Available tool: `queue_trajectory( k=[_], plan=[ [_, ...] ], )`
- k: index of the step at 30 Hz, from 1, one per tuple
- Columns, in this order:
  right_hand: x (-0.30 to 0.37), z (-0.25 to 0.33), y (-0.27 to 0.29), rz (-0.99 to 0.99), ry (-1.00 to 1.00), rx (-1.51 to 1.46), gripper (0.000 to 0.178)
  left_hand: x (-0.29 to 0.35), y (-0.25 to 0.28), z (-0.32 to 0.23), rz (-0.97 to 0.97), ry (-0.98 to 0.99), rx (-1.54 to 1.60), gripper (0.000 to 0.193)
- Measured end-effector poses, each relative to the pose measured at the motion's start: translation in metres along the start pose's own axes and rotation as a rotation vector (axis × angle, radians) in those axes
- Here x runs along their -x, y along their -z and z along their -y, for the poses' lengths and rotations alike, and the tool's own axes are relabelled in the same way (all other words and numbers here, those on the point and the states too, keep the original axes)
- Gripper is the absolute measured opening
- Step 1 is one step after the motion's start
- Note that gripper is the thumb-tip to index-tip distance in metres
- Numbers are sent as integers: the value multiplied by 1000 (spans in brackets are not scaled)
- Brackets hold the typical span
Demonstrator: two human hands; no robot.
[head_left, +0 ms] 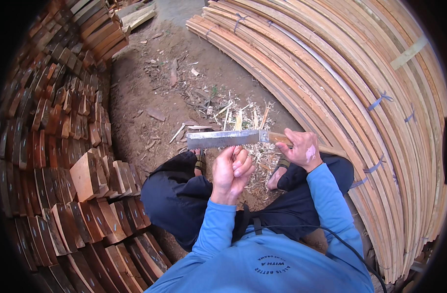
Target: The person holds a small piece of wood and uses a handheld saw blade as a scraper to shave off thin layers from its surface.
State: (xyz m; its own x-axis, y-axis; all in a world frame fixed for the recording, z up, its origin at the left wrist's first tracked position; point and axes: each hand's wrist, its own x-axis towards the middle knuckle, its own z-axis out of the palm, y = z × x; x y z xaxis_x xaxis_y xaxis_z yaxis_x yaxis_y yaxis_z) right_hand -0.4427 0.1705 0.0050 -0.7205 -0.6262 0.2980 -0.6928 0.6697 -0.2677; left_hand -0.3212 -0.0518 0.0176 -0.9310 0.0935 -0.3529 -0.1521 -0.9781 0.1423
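Note:
Across the middle, a machete (pixel 223 139) lies level, its broad grey blade pointing left. Its wooden handle (pixel 277 138) runs to the right, with a long tail past the hand and over the right thigh. My right hand (pixel 300 149) is wrapped round this handle just behind the metal collar. Just below the blade, my left hand (pixel 231 168) is closed with its fingers curled in toward the palm. Its thumb and fingertips come up to the lower edge of the blade; whether they touch it I cannot tell. Nothing shows between those fingers.
Tall stacks of cut wooden blocks (pixel 89 176) rise close on my left. Bundles of long wooden strips (pixel 301 63), tied with bluish bands (pixel 380 101), lie on the right. Shavings (pixel 255 115) and bark scraps litter the dirt ground between my feet. A black cable (pixel 343 240) crosses my right side.

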Motion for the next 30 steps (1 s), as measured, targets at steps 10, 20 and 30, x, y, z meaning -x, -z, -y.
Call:
queue_trajectory(
  k=[10,20,30],
  plan=[
    [9,-4,-8,-101,-24,-24,59,2,-4,-9,-29,28,-117,29],
    [8,-5,-13,-167,-20,-41,59,1,-2,-13,9,66,-38,30],
    [7,-2,-17,-150,-67,-36,58,-7,8,-17,65,93,46,28]
  ],
)
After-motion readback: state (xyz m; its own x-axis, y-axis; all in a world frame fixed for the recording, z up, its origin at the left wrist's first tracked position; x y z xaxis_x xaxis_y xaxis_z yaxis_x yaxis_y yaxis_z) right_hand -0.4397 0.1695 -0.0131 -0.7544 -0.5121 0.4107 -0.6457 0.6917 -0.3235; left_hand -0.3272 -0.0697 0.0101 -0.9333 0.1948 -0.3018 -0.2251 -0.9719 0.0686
